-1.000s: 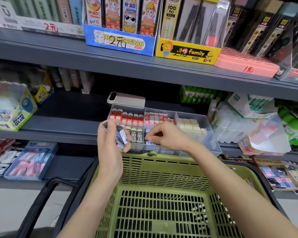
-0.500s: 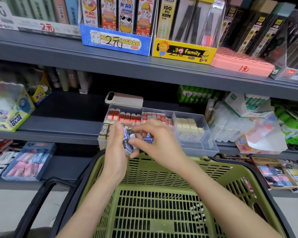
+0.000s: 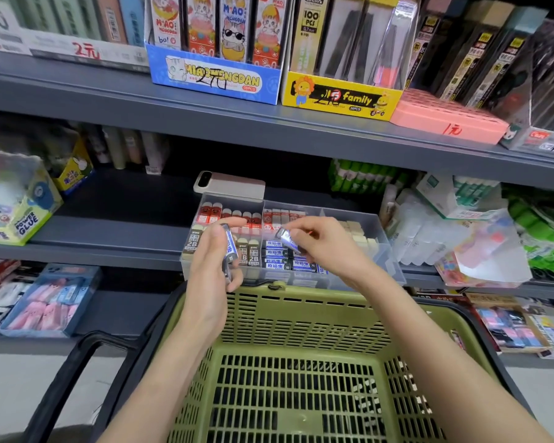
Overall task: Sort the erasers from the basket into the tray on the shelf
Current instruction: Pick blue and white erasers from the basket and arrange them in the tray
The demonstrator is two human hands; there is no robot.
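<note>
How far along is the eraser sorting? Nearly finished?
Mostly done, it seems: the tray holds rows of erasers, and the basket looks bare where visible. In hand: the right hand pinches one blue eraser over the tray. Remaining: the few erasers gripped in the left hand.

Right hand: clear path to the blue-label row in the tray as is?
Probably yes. The right hand, pinching one eraser, hovers just above the blue-label row in the open-topped tray, with nothing between. The left hand holds its stack of erasers off to the side.
</note>
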